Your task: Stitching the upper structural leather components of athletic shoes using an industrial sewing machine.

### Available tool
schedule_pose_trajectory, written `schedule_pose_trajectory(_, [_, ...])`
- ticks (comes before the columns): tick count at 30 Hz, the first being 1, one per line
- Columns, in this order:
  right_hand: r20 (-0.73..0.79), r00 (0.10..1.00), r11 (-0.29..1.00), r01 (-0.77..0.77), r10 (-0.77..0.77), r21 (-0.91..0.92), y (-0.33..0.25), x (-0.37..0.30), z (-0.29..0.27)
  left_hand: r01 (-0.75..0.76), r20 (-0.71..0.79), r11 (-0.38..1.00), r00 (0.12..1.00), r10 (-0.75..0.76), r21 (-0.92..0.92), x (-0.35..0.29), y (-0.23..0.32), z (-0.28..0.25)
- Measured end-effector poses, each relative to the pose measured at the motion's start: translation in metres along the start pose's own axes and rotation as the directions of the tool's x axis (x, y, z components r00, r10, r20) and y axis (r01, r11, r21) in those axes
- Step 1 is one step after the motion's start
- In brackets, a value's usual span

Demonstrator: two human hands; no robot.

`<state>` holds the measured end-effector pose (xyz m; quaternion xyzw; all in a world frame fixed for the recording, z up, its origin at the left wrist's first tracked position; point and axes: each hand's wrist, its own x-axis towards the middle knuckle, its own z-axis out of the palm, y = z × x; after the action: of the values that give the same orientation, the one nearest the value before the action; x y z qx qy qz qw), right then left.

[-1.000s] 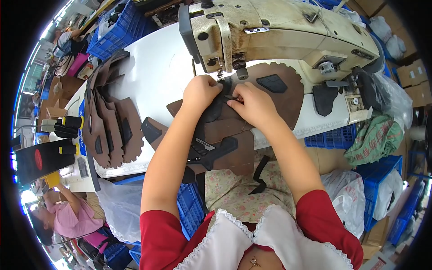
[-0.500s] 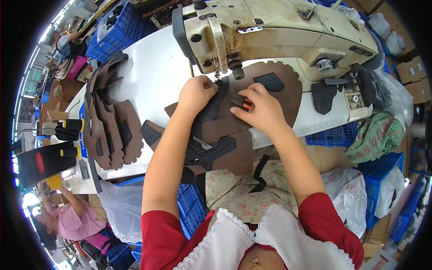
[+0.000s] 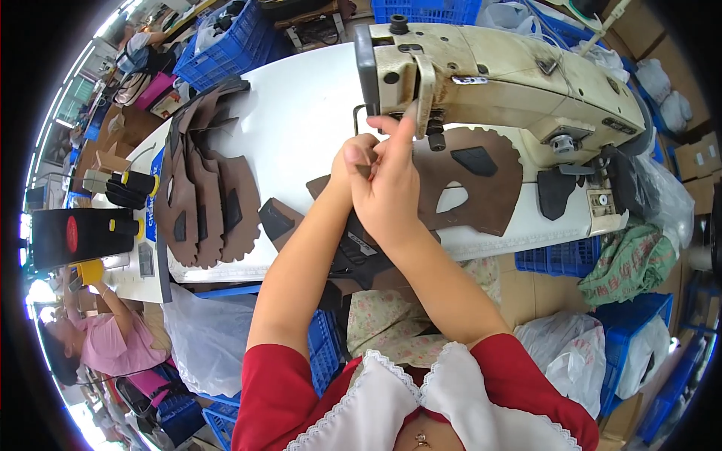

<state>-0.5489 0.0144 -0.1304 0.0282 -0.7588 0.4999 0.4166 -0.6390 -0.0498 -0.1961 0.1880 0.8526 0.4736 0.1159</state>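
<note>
My left hand (image 3: 343, 170) is beside the sewing machine's (image 3: 481, 83) needle area, its fingers mostly hidden by the other hand. Across it comes my right hand (image 3: 389, 188), index finger stretched up in front of the machine head and other fingers curled. A small dark thing shows between the hands, too hidden to name. Beneath them, a brown leather-like piece (image 3: 481, 192) with a scalloped edge and a dark patch (image 3: 474, 161) lies on the white table. A part with black trim (image 3: 361, 252) hangs toward my lap.
Several stacked brown scalloped pieces (image 3: 218, 203) lie on the left of the table (image 3: 301, 90). A black piece (image 3: 556, 192) rests at the right. Blue crates (image 3: 556, 255) and plastic bags (image 3: 564, 353) stand below. Another person in pink (image 3: 120, 342) sits at the left.
My right hand has moved left from the brown piece to overlap my left hand, index finger now raised. The orange object between its fingers no longer shows. The whole view has shifted slightly.
</note>
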Motion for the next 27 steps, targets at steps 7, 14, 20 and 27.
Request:
schedule_pose_trajectory(7, [0.073, 0.965, 0.640, -0.222, 0.251, 0.736, -0.017, 0.010, -0.003, -0.102, 0.155, 0.982, 0.985, 0.077, 0.157, 0.007, -0.010, 0.001])
schedule_pose_trajectory(14, [0.062, 0.974, 0.752, -0.208, 0.219, 0.626, 0.006, -0.004, -0.025, 0.083, -0.119, 0.995, 0.990, -0.076, 0.051, 0.015, -0.026, 0.007])
schedule_pose_trajectory(20, [0.245, 0.956, 0.987, 0.155, -0.162, 0.046, 0.032, 0.002, -0.079, 0.089, -0.015, 0.969, 0.996, -0.088, 0.230, -0.003, 0.011, -0.016])
schedule_pose_trajectory(27, [0.543, 0.829, 0.835, 0.201, 0.134, -0.512, 0.077, -0.015, -0.097, -0.123, 0.266, 0.937, 0.963, 0.034, 0.327, -0.015, 0.032, -0.023])
